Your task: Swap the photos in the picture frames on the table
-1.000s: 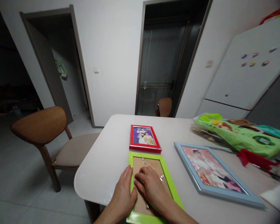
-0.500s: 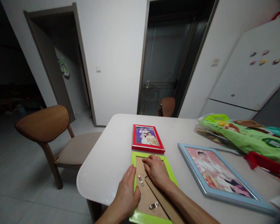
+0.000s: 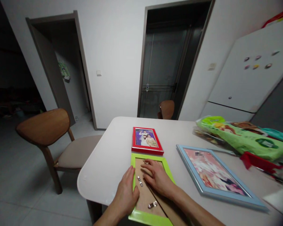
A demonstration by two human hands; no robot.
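Note:
A lime-green picture frame (image 3: 134, 163) lies face down on the white table (image 3: 108, 166), its brown backing board and small metal clips showing. My left hand (image 3: 126, 193) lies flat on the frame's left edge, fingers stretched out. My right hand (image 3: 157, 177) rests on the upper part of the backing board, fingers extended near a clip at the top edge. Neither hand holds anything. Just beyond the green frame lies a red frame (image 3: 146, 140) with a wedding photo, face up.
A larger light-blue frame (image 3: 214, 175) with a photo lies to the right. Green packets (image 3: 242, 138) and a red object (image 3: 257, 161) are piled at the far right. A wooden chair (image 3: 49, 135) stands left of the table; another chair (image 3: 166, 109) sits by the dark doorway.
My right hand went from the middle of the backing board up to its top edge, then drew back slightly. My left hand stayed on the left edge.

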